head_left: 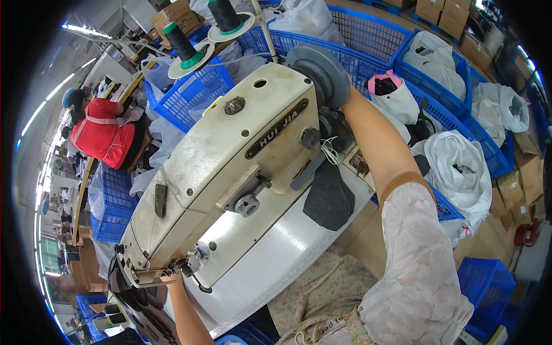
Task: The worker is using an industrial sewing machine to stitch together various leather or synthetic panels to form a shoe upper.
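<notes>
A cream-coloured industrial sewing machine (195, 155) stands at an angle across the middle. My right arm reaches up to its grey handwheel (329, 75). My right hand (348, 96) is at the wheel's right edge, its fingers hidden behind the wheel. At the lower left, my left hand (173, 280) is beside the needle area under the machine head. Only a small part of that hand shows, so what it holds, if anything, is hidden. Dark flat pieces (138, 299) hang or lie near it. A dark grey cut piece (329, 198) lies on the white table (259, 276) below the handwheel.
Two black thread cones (225, 16) stand on white holders behind the machine. Blue crates (368, 34) with white bags line the back and right. A white sack (460, 167) stands close by my right arm. A person in red (103, 132) sits at the left.
</notes>
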`<state>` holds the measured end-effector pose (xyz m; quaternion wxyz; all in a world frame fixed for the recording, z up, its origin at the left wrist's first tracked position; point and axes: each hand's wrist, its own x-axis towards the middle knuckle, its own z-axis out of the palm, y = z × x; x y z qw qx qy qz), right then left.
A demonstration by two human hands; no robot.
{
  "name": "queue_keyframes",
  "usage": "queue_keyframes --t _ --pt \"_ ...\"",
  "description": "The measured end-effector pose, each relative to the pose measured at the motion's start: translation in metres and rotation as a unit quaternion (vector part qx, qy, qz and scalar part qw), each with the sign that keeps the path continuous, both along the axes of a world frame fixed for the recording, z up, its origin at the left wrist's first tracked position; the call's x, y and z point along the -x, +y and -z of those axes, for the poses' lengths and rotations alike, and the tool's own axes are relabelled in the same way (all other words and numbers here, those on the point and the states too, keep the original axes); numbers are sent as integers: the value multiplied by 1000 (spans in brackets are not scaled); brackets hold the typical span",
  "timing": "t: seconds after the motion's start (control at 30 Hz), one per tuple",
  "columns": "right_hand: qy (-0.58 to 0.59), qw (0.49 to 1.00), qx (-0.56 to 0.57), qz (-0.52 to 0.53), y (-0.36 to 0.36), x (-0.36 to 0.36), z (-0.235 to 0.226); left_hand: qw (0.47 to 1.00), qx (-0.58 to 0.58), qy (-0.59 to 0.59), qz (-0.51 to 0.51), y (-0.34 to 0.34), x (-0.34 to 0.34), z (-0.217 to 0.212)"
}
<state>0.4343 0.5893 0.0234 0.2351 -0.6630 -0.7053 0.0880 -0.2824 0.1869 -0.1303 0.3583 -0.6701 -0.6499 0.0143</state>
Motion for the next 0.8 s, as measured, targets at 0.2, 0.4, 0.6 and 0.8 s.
queue_keyframes --t 0.2,0.4,0.6,0.8 --pt "61 997 51 -21 -14 11 0 950 -25 -306 -49 -16 -11 -14" --pt "9 995 -92 -47 45 -100 56 919 -58 -390 20 48 -52 6" --pt "34 996 -59 64 0 2 15 932 -6 -349 -96 -12 -33 -37" --pt "17 992 -54 115 -6 -4 0 928 3 -363 -87 -2 -42 -39"
